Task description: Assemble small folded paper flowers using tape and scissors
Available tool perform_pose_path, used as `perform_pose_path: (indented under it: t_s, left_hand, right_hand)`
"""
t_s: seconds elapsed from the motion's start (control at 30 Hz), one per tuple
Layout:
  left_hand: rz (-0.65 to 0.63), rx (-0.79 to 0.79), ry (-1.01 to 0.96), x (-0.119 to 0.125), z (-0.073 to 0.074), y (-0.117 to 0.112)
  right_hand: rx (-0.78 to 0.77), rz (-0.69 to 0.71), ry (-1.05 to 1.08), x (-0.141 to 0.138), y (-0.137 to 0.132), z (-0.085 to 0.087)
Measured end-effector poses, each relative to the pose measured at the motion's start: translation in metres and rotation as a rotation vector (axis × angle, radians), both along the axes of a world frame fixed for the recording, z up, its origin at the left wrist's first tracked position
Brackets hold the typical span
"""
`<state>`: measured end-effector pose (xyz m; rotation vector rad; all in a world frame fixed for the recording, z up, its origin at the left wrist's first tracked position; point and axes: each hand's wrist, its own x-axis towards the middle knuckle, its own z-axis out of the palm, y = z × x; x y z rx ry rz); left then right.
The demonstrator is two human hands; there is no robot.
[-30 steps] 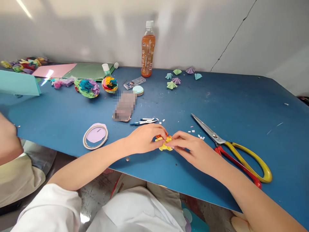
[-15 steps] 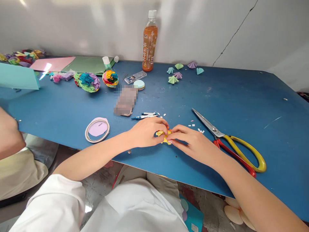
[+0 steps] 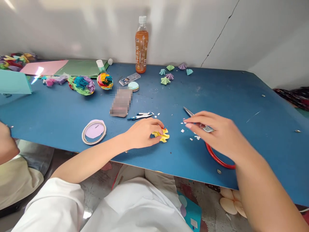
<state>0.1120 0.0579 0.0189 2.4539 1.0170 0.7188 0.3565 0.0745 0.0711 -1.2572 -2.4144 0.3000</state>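
Observation:
My left hand (image 3: 146,132) pinches a small yellow pleated paper piece (image 3: 163,135) between thumb and fingertips, just above the blue table. A bit of orange-red shows at its upper edge, and the fingers cover its left part. Off to the right, my right hand (image 3: 212,130) hovers over the large scissors (image 3: 220,159), hiding much of them, including the yellow handle. Thumb and forefinger point left, a little apart, with nothing visible between them. Small white paper scraps (image 3: 182,130) lie under and beside these fingertips.
A tape roll (image 3: 84,139) and a pair of compasses (image 3: 140,117) lie left of centre. Behind are a blurred phone (image 3: 121,102), a drink bottle (image 3: 141,51), a glue stick (image 3: 101,66), paper balls (image 3: 83,86) and small folded papers (image 3: 165,81). Another person's arm (image 3: 7,143) rests at left.
My right hand has left the yellow paper and moved right, over the scissors. My left hand keeps its hold on the paper. The camera view has shifted slightly right.

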Motion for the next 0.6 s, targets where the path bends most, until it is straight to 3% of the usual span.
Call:
perform_pose_path:
  t_s: [0.1, 0.2, 0.4, 0.5, 0.6]
  left_hand:
    - [-0.017, 0.038, -0.027, -0.002, 0.001, 0.001]
    - [0.023, 0.129, -0.043, -0.006, 0.011, 0.001]
    - [0.201, 0.361, 0.022, -0.032, 0.059, -0.027]
    - [0.325, 0.242, 0.137, -0.065, 0.070, -0.053]
    - [0.621, 0.054, 0.243, -0.111, 0.057, -0.075]
  right_hand:
    - [-0.038, -0.249, -0.167, 0.029, -0.004, 0.006]
    - [-0.048, -0.397, -0.284, 0.058, -0.016, -0.001]
    - [-0.033, -0.475, -0.324, 0.088, -0.042, -0.033]
    - [-0.053, -0.511, -0.335, 0.082, -0.042, -0.038]
    - [-0.102, -0.532, -0.342, 0.069, -0.038, -0.032]
